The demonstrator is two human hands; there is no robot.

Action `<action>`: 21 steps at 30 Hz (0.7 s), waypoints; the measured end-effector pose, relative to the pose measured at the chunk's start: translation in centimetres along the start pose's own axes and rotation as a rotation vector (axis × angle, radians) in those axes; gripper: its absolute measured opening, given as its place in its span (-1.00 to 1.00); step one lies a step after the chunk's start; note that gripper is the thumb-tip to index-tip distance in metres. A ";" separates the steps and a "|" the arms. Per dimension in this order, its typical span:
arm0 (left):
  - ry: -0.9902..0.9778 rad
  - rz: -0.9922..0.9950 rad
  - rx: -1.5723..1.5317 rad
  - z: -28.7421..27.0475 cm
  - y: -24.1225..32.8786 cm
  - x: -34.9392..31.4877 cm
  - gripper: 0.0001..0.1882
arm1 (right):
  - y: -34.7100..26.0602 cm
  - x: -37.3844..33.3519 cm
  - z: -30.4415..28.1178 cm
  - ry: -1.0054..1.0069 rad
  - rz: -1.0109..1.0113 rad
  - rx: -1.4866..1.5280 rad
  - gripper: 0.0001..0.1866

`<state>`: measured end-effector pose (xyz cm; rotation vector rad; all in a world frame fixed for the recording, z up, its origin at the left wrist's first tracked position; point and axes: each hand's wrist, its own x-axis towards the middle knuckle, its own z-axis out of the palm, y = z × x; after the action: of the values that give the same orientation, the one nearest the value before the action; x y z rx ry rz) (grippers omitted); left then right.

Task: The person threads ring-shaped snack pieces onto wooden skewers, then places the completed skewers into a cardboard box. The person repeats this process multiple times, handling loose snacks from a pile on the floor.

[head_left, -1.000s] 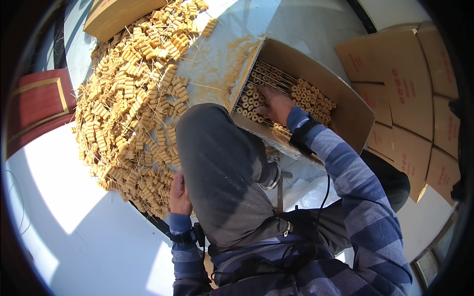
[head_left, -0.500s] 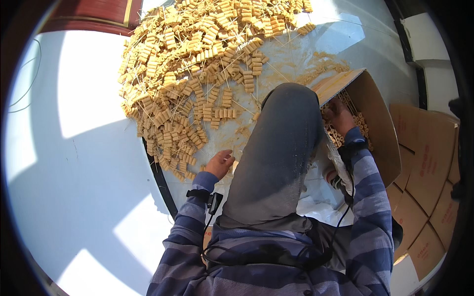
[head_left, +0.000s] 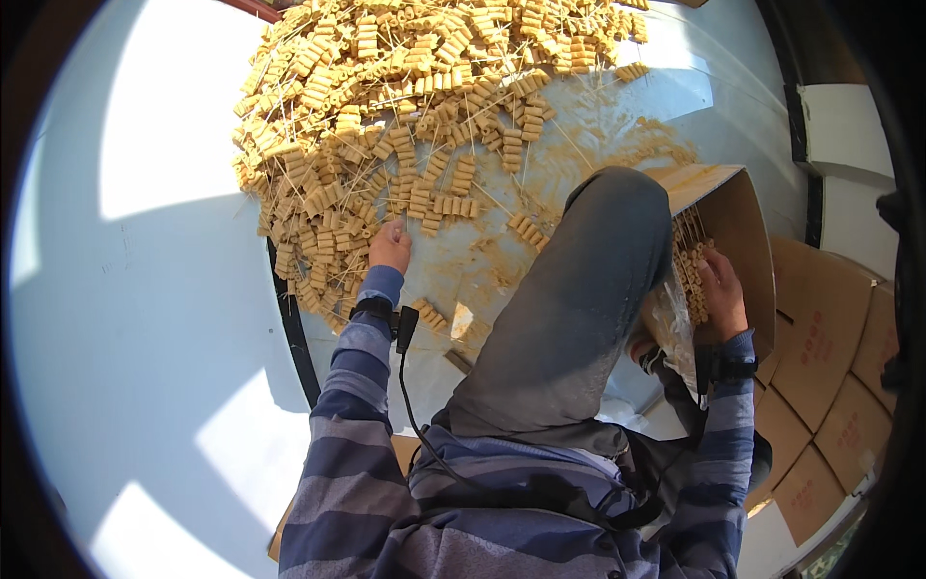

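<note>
My left hand is at the near edge of a big pile of skewers, tan ribbed rolls threaded on thin sticks. Its thumb and fingers are pinched together at the stick end of a skewer lying there. My right hand is inside a tilted open cardboard box at my right. Its fingers are fairly straight and rest against the stacked skewers, whose ring-shaped ends face me. A clear plastic liner hangs over the box's near edge.
My bent knee stands between the pile and the box. A loose skewer lies near my left wrist, another beside the knee. Tan crumbs smear the pale surface. Flattened brown cartons lie at the right, beyond the box.
My left hand has gone from beside the knee up and left to the pile, and its fingers have closed. The right hand has drawn back lower and toward the right inside the box.
</note>
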<state>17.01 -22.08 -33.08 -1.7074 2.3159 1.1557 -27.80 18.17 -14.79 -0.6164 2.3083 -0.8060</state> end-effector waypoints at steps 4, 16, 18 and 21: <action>-0.159 -0.219 -0.658 0.1 5.9 5.5 -0.28 | -3.4 -5.1 -1.3 0.018 0.051 -0.009 -0.62; -0.320 -0.206 -0.352 4.5 10.5 10.3 -0.61 | -5.2 -10.8 -1.5 0.032 0.245 0.005 -0.68; -0.199 -0.270 -0.426 4.4 9.9 9.6 -0.59 | -5.1 -10.9 -0.9 0.010 0.257 -0.047 -0.70; -0.005 -0.291 -0.518 4.2 9.6 9.6 -0.57 | -5.2 -10.9 -0.2 -0.013 0.181 -0.115 -0.74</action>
<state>3.61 -26.27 -35.20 -2.0921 1.7711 1.7893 -19.15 21.02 -6.96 -0.4515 2.3705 -0.5868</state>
